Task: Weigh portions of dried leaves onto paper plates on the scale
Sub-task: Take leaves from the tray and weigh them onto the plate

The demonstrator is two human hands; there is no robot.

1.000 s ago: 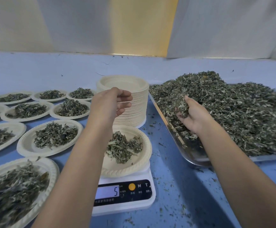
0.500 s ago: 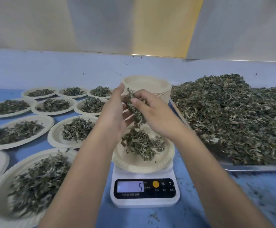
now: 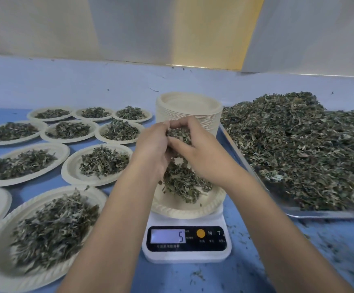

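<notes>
Right hand left heap right of white digital scale, joined left hand above it; both hands' fingers grip crumbly green dried leaves, sprinkling onto round beige paper plate on scale; still reads 5

place: small food or herb packing workroom | bench: blue table against plain wall panels | stock: metal tray heaped with dried leaves | gear: digital scale, tall stack of paper plates | output: rows of filled plates laid out side by side
</notes>
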